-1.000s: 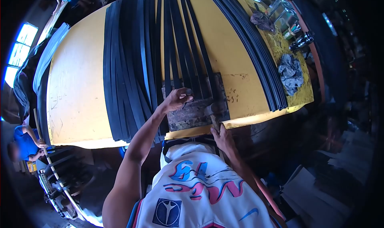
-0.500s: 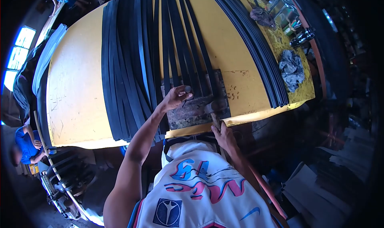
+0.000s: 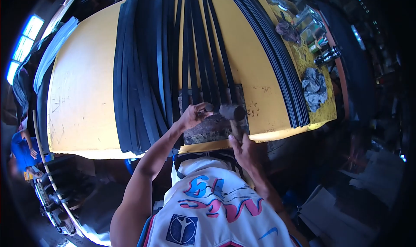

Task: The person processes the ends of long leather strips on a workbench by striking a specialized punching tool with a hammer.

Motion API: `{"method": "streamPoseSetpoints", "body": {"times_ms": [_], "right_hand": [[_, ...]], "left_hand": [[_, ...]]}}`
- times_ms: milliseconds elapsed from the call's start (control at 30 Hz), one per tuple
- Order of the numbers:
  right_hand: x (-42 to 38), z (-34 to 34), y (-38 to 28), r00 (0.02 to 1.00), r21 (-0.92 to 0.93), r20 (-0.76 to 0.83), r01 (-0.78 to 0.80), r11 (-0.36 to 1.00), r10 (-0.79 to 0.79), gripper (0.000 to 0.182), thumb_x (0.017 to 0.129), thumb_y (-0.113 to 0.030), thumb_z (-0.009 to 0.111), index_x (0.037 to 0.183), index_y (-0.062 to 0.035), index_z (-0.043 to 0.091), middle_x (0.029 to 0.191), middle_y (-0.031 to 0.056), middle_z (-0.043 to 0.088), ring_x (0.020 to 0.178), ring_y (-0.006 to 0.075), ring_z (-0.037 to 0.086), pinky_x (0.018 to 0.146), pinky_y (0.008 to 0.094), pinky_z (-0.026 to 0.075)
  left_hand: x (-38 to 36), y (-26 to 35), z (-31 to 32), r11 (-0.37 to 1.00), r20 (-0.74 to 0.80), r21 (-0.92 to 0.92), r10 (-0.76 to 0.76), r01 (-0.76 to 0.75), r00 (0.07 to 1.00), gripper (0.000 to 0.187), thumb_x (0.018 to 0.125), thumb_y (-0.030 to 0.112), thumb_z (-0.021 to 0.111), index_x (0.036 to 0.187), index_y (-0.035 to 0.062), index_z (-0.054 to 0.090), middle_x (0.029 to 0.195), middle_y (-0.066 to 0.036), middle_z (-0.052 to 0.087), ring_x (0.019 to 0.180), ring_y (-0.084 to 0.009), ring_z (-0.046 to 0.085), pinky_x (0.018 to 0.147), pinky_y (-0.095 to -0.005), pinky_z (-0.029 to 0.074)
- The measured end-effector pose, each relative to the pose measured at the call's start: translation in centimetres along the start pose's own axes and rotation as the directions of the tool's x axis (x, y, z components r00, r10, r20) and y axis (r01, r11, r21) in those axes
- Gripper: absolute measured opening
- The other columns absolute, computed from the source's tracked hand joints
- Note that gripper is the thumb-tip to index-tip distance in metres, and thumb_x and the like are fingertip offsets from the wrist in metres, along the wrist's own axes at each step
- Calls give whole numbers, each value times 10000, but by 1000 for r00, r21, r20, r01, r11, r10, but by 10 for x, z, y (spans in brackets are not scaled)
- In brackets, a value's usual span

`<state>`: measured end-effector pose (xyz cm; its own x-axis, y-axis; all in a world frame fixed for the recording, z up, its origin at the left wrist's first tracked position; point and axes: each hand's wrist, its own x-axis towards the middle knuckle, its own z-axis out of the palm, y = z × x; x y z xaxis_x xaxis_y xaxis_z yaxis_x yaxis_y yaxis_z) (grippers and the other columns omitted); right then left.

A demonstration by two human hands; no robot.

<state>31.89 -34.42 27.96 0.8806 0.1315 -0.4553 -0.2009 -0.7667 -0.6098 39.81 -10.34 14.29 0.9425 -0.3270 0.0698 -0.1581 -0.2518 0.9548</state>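
Observation:
My left hand is closed around a short upright tool with a round dark top, probably a punch. It is over a worn dark board at the near edge of the yellow table. My right hand grips the handle of a hammer, whose head is just right of the punch and apart from it. Several narrow black strips run down the table, their near ends on the board. The punch's lower end is hidden by my fingers.
Wide black strips lie in a thick layer on the left of the yellow table. Another stack of strips is on the right, beside a crumpled grey cloth. A person in blue is at far left.
The hammer head has come up and looks larger, nearer the camera. My left hand still holds the punch over the board. The whole view has shifted slightly.

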Motion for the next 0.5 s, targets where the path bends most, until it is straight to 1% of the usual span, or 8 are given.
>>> {"method": "streamPoseSetpoints", "body": {"times_ms": [67, 200, 267, 300, 333, 367, 433, 500], "right_hand": [[-26, -43, -71, 876, 141, -375, 378, 915, -304, 437, 969, -375, 535, 780, 17, 567, 616, 176, 585, 572, 324, 602, 603, 471, 486], [-39, -96, -115, 366, -460, -346, 737, 496, -864, 319, 960, -194, 425, 687, -80, 543, 558, 21, 503, 505, 137, 494, 596, 310, 467], [-24, -52, -87, 532, -217, -445, 716, 663, -720, 351, 979, -246, 472, 690, -59, 541, 568, 55, 523, 517, 169, 533, 552, 360, 454], [-15, -28, -80, 718, -72, -378, 606, 792, -584, 364, 982, -289, 500, 735, -23, 533, 591, 126, 549, 553, 254, 578, 565, 403, 464], [-6, -3, -73, 863, 38, -289, 443, 895, -415, 401, 986, -332, 528, 780, 12, 524, 614, 196, 575, 589, 340, 622, 579, 445, 474], [23, 33, -23, 993, -154, 11, 117, 981, -116, 405, 989, -342, 523, 1074, 54, 539, 867, 346, 620, 830, 479, 644, 674, 522, 509], [12, 48, 5, 981, -129, -61, 178, 976, -187, 454, 986, -422, 498, 1092, 18, 536, 832, 342, 631, 812, 508, 627, 648, 564, 504], [3, 44, 8, 975, -102, -105, 186, 977, -197, 511, 971, -455, 511, 1151, 22, 541, 861, 336, 640, 829, 508, 631, 705, 559, 522]], "left_hand": [[-3, -2, -1, 997, -15, 69, 33, -32, 999, 285, 910, 213, 688, 1133, 47, 627, 998, -164, 718, 901, -318, 705, 781, -372, 553], [-7, -5, 2, 994, -21, 108, 35, -33, 999, 335, 894, 229, 700, 1172, 56, 629, 1044, -163, 711, 893, -357, 700, 764, -401, 570], [-7, -5, 2, 968, -46, 214, 143, -130, 989, 361, 898, 261, 697, 1185, 54, 627, 1073, -175, 701, 893, -364, 696, 774, -413, 575], [-8, -5, 2, 976, -26, 198, 101, -94, 995, 354, 879, 217, 700, 1186, 55, 627, 1108, -175, 691, 942, -367, 686, 812, -416, 571], [-4, -6, -4, 977, -36, 196, 97, -88, 995, 354, 879, 217, 700, 1186, 55, 627, 1108, -175, 691, 942, -367, 686, 812, -416, 571], [-1, -6, -9, 971, -2, 226, 75, -72, 997, 361, 864, 140, 669, 1213, 59, 619, 1126, -173, 687, 985, -365, 677, 846, -409, 565], [-14, -7, 4, 958, -4, 248, 146, -141, 989, 414, 810, 46, 633, 1223, 66, 615, 1129, -176, 681, 1005, -371, 671, 856, -405, 561], [-6, -9, -2, 973, -5, 223, 69, -66, 998, 357, 850, 125, 666, 1199, 61, 623, 1110, -174, 681, 1011, -370, 665, 845, -393, 557]]}}
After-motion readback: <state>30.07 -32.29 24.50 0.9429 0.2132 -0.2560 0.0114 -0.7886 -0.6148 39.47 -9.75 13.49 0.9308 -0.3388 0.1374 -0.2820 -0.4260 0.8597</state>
